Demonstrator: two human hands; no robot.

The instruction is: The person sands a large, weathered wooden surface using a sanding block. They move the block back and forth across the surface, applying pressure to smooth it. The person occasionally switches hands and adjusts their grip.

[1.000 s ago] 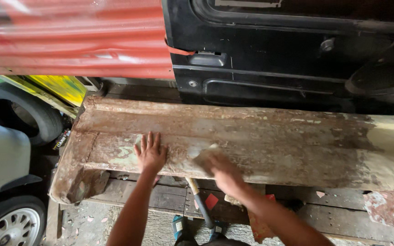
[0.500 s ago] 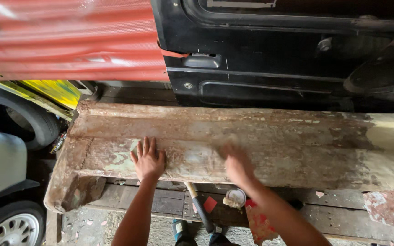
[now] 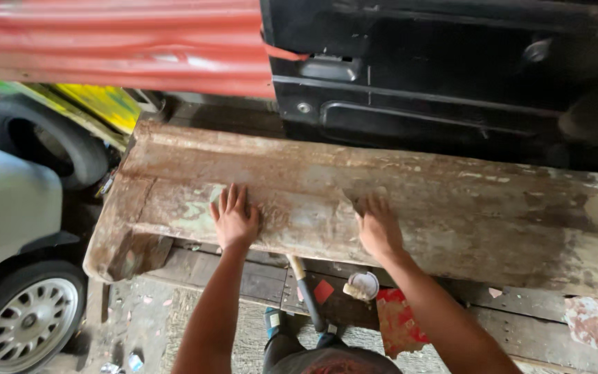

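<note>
Head view: your left hand (image 3: 235,220) lies flat on the panel (image 3: 451,208), fingers spread and pointing to 12 o'clock, its grip apart and holding nothing. Your right hand (image 3: 376,225) presses on the same panel at 3 o'clock from the left, well apart from it. Its fingers are curled over a small sanding pad (image 3: 363,196) that peeks out at 12 o'clock from the fingertips; the grip is clamped on that pad.

The panel is long, worn and rust-brown with pale patches, and runs across the middle from 9 to 3 o'clock. A black car door (image 3: 451,76) stands at 12 o'clock beyond it, and red sheet metal (image 3: 119,41) at 10 o'clock. A wheel (image 3: 25,322) sits at 8 o'clock. A hammer (image 3: 306,291) and a small round tin (image 3: 363,284) lie on planks (image 3: 520,325) at 6 o'clock, between your forearms.
</note>
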